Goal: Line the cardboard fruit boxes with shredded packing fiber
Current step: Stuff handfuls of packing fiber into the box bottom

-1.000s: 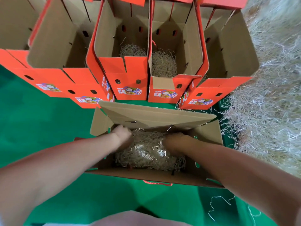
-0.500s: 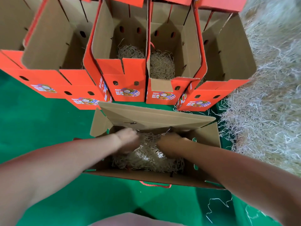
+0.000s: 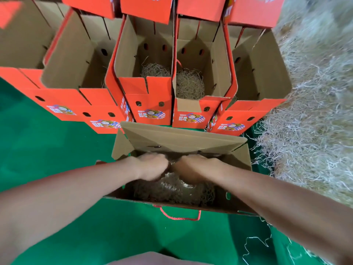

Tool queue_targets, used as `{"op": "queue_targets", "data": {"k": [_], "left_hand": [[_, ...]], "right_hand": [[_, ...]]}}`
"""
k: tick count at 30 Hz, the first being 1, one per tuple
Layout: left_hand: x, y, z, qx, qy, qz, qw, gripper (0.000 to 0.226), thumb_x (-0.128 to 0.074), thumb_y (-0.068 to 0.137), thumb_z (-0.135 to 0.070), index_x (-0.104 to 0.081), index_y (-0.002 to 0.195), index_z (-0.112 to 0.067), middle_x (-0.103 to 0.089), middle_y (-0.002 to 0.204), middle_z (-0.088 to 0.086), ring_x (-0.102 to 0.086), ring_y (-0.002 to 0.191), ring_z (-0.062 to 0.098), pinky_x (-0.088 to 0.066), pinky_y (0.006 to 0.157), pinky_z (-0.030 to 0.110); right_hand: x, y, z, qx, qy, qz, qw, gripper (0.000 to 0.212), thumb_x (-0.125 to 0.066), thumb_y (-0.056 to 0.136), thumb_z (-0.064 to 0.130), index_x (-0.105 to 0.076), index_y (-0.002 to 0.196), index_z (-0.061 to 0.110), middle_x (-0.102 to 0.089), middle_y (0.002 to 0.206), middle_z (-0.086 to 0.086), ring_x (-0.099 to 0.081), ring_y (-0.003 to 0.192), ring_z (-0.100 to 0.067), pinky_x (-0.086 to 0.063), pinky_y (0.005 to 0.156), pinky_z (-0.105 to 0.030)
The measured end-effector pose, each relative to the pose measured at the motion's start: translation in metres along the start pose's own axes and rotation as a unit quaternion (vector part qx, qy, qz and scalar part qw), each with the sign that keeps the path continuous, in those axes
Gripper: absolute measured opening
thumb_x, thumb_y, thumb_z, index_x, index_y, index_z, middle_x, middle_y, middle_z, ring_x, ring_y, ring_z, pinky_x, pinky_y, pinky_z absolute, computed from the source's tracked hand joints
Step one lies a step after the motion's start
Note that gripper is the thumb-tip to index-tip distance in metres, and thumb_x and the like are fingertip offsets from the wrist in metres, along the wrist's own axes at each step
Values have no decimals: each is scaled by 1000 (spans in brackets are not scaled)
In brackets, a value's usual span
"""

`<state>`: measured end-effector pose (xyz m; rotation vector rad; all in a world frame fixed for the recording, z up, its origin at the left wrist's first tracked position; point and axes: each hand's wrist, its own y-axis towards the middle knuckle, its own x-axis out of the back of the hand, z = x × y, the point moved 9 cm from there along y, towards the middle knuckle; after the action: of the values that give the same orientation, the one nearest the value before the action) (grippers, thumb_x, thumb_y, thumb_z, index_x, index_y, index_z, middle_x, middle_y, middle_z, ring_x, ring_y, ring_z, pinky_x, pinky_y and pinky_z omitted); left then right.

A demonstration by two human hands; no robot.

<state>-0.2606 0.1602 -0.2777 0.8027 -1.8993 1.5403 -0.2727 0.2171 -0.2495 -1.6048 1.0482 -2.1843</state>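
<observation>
An open cardboard fruit box (image 3: 239, 157) lies on the green floor in front of me, its far flap (image 3: 181, 138) raised. A bed of shredded packing fiber (image 3: 172, 188) covers its bottom. Both hands are down inside the box on the fiber, near the far wall and almost touching each other. My left hand (image 3: 152, 167) and my right hand (image 3: 193, 169) are blurred, and their fingers are buried in the fiber, so their grip is unclear.
A row of upright orange boxes (image 3: 150, 104) stands just behind; two hold fiber nests (image 3: 189, 86). A big pile of loose fiber (image 3: 309, 131) fills the right side. A red cord handle (image 3: 179, 218) hangs from the box's near wall. Green floor (image 3: 47, 153) spreads left.
Both hands slid from the sides of the fiber bed toward the middle, up against the box's far wall, until they nearly meet.
</observation>
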Motion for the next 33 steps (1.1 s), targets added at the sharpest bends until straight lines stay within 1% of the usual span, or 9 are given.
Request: {"op": "queue_targets", "data": {"k": [5,10,14,17,20,24,28,31,33], "left_hand": [[32,-32,7,19,-43,-15,999,27,-56,89,-32,-60,81,-6,-62,87,9,-60,83,28,-46,67,30],[53,-87,23,54,-171,-141,974,28,-58,88,-38,-52,113,-28,-50,113,-9,-47,110,12,-36,83,24],[59,-118,14,80,-182,-216,956,20,-56,89,-42,-55,105,-31,-56,98,-12,-49,95,9,-40,78,25],[63,-136,11,106,-161,-257,947,17,-54,89,-43,-57,80,-29,-57,84,-15,-47,84,7,-38,70,25],[70,-157,23,160,-153,-301,928,29,-55,89,-39,-48,62,-31,-49,67,-17,-45,69,7,-35,62,26],[72,-192,52,236,-191,-370,878,34,-60,87,-33,-46,56,-29,-48,54,-15,-43,58,10,-41,73,25],[57,-236,73,353,-190,-462,791,10,-62,83,-27,-68,91,-27,-66,106,-6,-55,110,18,-33,98,30],[29,-262,74,434,-266,-550,662,69,-74,74,-22,-43,136,-15,-25,150,10,-17,139,30,-15,111,43],[8,-267,70,435,-394,-588,556,98,-79,69,-16,-20,147,-6,-8,154,16,-10,141,33,-16,113,44]], "right_hand": [[52,-51,-8,-4,73,-202,977,31,-46,91,9,-55,121,13,-57,116,-10,-56,104,-29,-48,86,-40],[97,-140,-22,-26,34,-536,843,26,-68,69,-7,-65,92,3,-60,91,-12,-58,81,-31,-50,69,-38],[84,-136,-70,-176,23,-404,897,34,-64,83,18,-52,114,13,-57,111,-7,-54,102,-30,-43,83,-38],[74,-122,-93,-192,50,-277,940,13,-52,91,29,-51,96,17,-62,104,-10,-58,100,-32,-46,78,-37],[87,-108,-83,-151,78,-276,946,21,-53,91,29,-43,74,20,-63,98,-10,-58,96,-31,-45,76,-35],[107,-78,-56,-116,84,-289,947,17,-52,91,27,-59,94,12,-62,104,-11,-56,102,-31,-43,77,-34],[139,-49,-14,-66,122,-309,941,18,-53,90,28,-59,84,12,-63,94,-8,-58,93,-27,-39,69,-29],[153,-35,16,4,205,-295,933,31,-50,93,22,-48,63,14,-54,72,-5,-53,78,-26,-33,62,-29],[156,-33,22,32,229,-279,932,19,-52,90,18,-60,77,7,-60,77,-7,-56,81,-29,-35,62,-28]]}}
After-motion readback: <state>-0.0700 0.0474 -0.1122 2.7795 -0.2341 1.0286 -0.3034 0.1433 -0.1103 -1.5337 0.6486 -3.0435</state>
